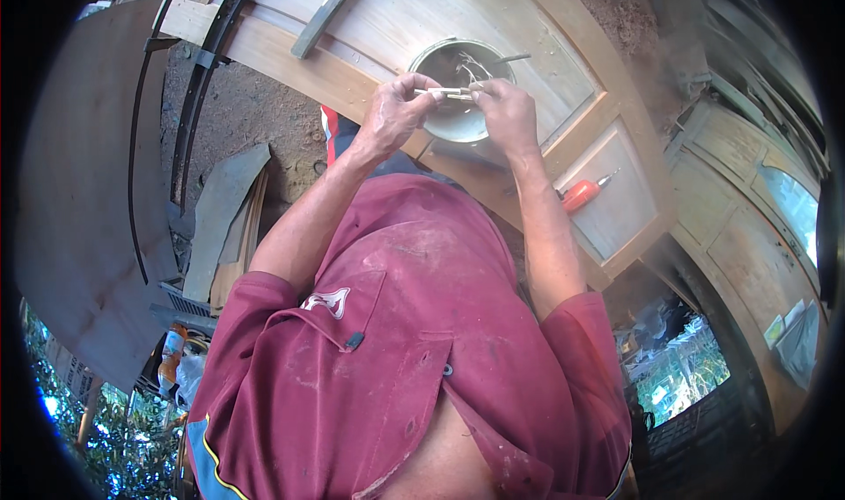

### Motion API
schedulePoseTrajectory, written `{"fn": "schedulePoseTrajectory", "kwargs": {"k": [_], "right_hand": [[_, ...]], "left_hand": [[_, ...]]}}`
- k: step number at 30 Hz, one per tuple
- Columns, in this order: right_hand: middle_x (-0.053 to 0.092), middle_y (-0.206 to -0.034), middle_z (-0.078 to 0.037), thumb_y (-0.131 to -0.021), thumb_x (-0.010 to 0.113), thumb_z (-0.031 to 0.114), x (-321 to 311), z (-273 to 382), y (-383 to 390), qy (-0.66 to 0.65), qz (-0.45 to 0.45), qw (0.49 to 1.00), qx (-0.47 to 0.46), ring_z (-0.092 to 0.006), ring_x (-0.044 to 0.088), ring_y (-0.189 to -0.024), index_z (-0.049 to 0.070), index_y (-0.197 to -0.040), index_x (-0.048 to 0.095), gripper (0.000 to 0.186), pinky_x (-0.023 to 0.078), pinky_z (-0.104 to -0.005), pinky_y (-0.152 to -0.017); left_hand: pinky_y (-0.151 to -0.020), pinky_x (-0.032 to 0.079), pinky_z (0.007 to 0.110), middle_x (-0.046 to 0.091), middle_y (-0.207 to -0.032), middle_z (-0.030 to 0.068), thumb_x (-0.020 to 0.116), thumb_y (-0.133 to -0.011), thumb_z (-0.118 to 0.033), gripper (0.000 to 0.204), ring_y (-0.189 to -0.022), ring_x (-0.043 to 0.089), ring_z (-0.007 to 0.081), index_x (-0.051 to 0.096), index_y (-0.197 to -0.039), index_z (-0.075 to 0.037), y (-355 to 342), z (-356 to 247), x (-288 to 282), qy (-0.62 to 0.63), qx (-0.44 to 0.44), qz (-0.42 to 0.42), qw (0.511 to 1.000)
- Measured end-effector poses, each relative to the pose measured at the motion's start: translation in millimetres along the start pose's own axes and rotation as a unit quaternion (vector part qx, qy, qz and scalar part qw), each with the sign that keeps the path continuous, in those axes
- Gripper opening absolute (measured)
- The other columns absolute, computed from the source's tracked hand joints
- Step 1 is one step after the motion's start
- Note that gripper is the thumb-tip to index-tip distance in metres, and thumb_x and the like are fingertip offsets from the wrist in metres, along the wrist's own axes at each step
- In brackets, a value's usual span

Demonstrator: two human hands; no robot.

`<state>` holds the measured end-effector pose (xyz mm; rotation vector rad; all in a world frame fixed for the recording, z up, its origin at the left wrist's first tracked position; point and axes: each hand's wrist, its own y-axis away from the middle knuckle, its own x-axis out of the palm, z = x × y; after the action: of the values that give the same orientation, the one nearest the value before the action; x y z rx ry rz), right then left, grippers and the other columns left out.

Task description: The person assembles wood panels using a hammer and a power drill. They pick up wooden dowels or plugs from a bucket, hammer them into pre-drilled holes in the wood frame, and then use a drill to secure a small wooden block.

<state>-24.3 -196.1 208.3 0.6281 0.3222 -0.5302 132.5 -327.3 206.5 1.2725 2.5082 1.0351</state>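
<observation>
Above a round metal pot (466,130), both of my hands are closed in a pinch. My left hand (400,113) grips one end of a thin pale stick (451,90), and my right hand (506,113) pinches the other end. It looks like two slim pieces side by side, but their exact kind is too small to make out. Thin pale twigs (473,65) and a dark rod-like handle (512,58) show in the pot behind my hands. To the right of my right forearm lies an orange-handled tool (579,195) with a metal tip.
The pot stands on a wooden panelled door (519,16) laid flat. A grey wooden strip (327,14) lies across it. Dark curved strips (204,77) and a large board (88,148) stand at left. More door panels (739,201) lean at right. Grey offcuts (224,209) rest on the dirt.
</observation>
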Motion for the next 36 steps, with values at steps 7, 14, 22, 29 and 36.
{"fn": "schedulePoseTrajectory", "kwargs": {"k": [7,14,22,29,36], "right_hand": [[0.075,-0.099,-0.011,-0.086,0.068,0.005,3.3,7.3,13.6,-0.121,-0.105,0.987,-0.028,-0.0142,0.070,-0.091,0.000,-0.104,0.073,0.019,0.053,-0.0274,-0.082],[0.073,-0.094,-0.012,-0.087,0.068,0.007,-1.7,28.4,27.5,-0.072,-0.051,0.985,-0.151,-0.0175,0.070,-0.088,0.000,-0.102,0.074,0.017,0.054,-0.0295,-0.078],[0.073,-0.091,-0.007,-0.087,0.070,0.008,1.1,26.4,27.6,-0.150,-0.012,0.987,-0.056,-0.0119,0.068,-0.085,0.001,-0.101,0.074,0.015,0.053,-0.0268,-0.075],[0.072,-0.091,-0.002,-0.089,0.067,0.004,16.6,22.9,28.2,-0.261,-0.023,0.964,-0.036,-0.0080,0.065,-0.082,0.001,-0.099,0.073,0.012,0.053,-0.0242,-0.072],[0.073,-0.093,-0.004,-0.087,0.066,0.002,13.5,15.4,28.8,-0.211,-0.057,0.972,-0.084,-0.0095,0.067,-0.083,0.003,-0.100,0.073,0.015,0.054,-0.0246,-0.073]], "left_hand": [[-0.055,0.039,0.021,0.060,-0.072,-0.0031,0.069,-0.093,-0.019,0.018,-0.061,0.049,0.0031,0.068,-0.099,-0.002,0.5,-6.0,-1.4,-0.084,0.015,-0.015,0.996],[-0.060,0.046,0.025,0.067,-0.079,0.0010,0.069,-0.093,-0.021,0.024,-0.069,0.057,0.0061,0.070,-0.106,-0.002,7.7,-21.2,6.4,-0.197,0.078,-0.006,0.977],[-0.063,0.047,0.024,0.070,-0.083,0.0030,0.067,-0.094,-0.021,0.025,-0.074,0.060,0.0054,0.068,-0.108,0.001,7.8,-12.8,13.9,-0.154,0.117,-0.021,0.981],[-0.059,0.045,0.023,0.070,-0.079,0.0025,0.066,-0.095,-0.021,0.025,-0.070,0.058,0.0047,0.066,-0.107,0.001,7.5,-13.1,17.8,-0.106,0.104,-0.019,0.989],[-0.065,0.050,0.030,0.072,-0.081,0.0094,0.065,-0.094,-0.021,0.026,-0.071,0.064,0.0128,0.065,-0.106,0.002,2.1,-15.0,19.0,-0.230,0.156,-0.020,0.960]]}}
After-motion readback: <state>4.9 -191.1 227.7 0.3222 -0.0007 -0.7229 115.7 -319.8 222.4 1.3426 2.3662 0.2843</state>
